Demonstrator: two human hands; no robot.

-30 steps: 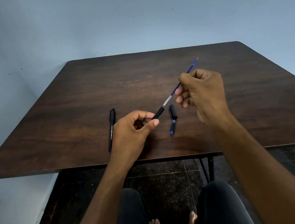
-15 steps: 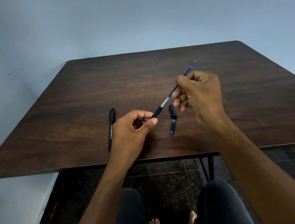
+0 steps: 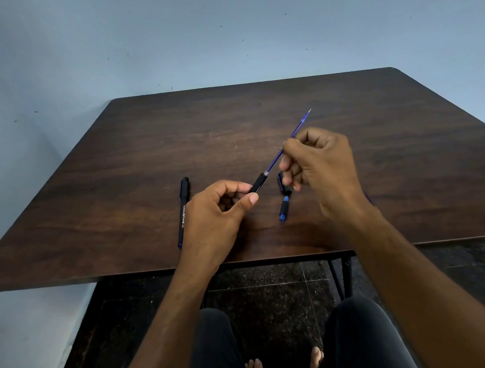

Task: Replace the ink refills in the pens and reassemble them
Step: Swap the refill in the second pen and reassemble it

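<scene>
My left hand (image 3: 220, 210) grips a black pen barrel (image 3: 258, 183), whose open end points up and to the right. My right hand (image 3: 320, 162) pinches a thin blue ink refill (image 3: 298, 127) whose lower end sits inside the barrel's mouth. Its tip points away to the upper right. A black cap with a blue end (image 3: 284, 201) lies on the table just under my right hand. A whole black pen (image 3: 183, 211) lies to the left of my left hand.
The dark wooden table (image 3: 113, 174) stands against a pale blue wall. Its near edge runs just below my wrists. My knees and bare feet show under it on a dark speckled floor.
My right hand has moved down and left, pushing the refill deeper into the barrel. Less of the pale rear section of the refill shows now. My left hand has stayed in place.
</scene>
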